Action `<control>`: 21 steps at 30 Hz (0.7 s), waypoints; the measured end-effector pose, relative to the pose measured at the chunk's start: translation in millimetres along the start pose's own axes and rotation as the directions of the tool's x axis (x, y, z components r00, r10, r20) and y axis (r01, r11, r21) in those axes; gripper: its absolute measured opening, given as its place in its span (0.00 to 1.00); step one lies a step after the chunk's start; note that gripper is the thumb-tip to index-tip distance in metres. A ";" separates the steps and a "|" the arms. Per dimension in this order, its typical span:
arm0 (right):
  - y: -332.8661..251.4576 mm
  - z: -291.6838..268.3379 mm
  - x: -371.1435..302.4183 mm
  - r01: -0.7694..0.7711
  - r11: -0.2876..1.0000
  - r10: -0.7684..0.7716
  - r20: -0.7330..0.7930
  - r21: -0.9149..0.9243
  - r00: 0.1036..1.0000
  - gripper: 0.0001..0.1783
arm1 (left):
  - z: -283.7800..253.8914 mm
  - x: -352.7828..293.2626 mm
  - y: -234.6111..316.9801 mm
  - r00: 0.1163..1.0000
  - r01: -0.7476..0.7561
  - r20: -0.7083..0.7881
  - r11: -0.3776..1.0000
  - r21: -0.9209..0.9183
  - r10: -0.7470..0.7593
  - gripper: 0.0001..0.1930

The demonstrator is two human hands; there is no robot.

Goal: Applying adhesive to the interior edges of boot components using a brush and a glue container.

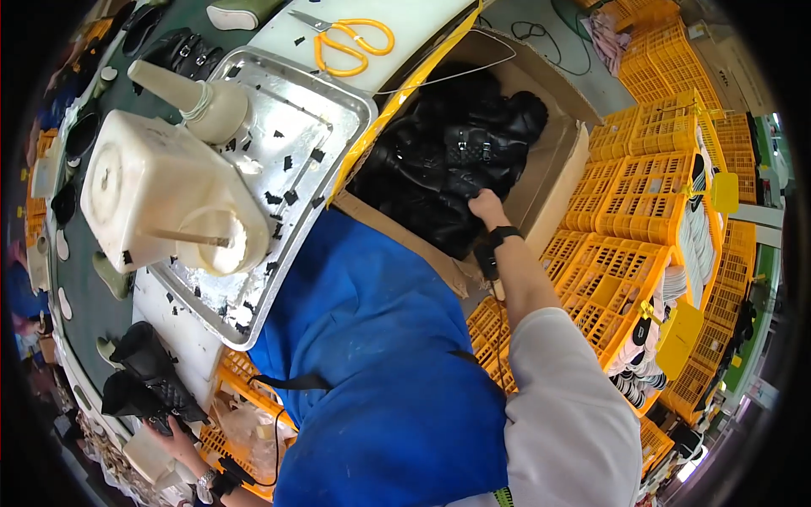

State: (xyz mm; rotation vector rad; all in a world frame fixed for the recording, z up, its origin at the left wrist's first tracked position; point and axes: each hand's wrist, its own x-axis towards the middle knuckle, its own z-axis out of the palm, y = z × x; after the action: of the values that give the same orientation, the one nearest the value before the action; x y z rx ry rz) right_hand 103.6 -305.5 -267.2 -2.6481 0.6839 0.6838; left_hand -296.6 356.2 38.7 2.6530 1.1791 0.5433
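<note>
Boots of glossy black leather with buckled straps (pixel 486 152) lie heaped in an open brown cardboard box (pixel 562 182) in the head view. The right hand (pixel 487 209) reaches in, fingers curled against the heap, directly on the leather; whether they grip one I cannot tell. At lower left, the left hand (pixel 176 441) has its fingers closed on the near end of tall black quilted boots (pixel 142 345), beside the white worktop (pixel 160 314).
</note>
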 end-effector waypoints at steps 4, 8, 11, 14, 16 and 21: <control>-48.0 17.2 -14.3 0.239 0.932 -0.200 -0.163 0.273 0.966 0.22 | -1.9 -5.9 2.9 0.999 0.025 0.025 0.999 0.032 -0.026 0.29; -89.1 25.3 -21.3 0.227 0.971 -0.230 0.039 0.069 0.972 0.40 | -7.6 -7.1 37.6 0.997 0.074 0.012 0.997 -0.036 -0.074 0.27; -98.0 21.8 -11.0 0.188 0.981 -0.187 -0.018 0.052 0.982 0.40 | -13.7 -6.2 100.7 0.998 -0.006 -0.060 0.999 -0.054 0.003 0.24; -93.0 8.2 -2.7 0.193 0.923 -0.216 0.031 0.333 0.976 0.38 | -2.1 -21.2 189.4 0.984 -0.121 0.082 0.924 -0.364 0.161 0.20; -87.6 -8.4 -7.2 0.176 0.852 -0.283 0.151 0.494 0.947 0.26 | 13.8 -40.8 251.5 0.942 -0.036 0.270 0.860 -0.509 0.200 0.20; -50.7 -63.9 -80.6 -0.077 0.284 -0.368 0.183 0.956 0.911 0.06 | 83.6 -62.8 373.6 0.320 0.097 0.619 0.625 -0.774 0.717 0.19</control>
State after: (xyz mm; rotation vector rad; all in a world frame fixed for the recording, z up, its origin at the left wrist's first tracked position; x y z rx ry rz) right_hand 91.3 -260.0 -162.7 -1.3254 0.4629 0.4492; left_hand -49.0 58.5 63.4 1.8556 -0.0597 -0.4280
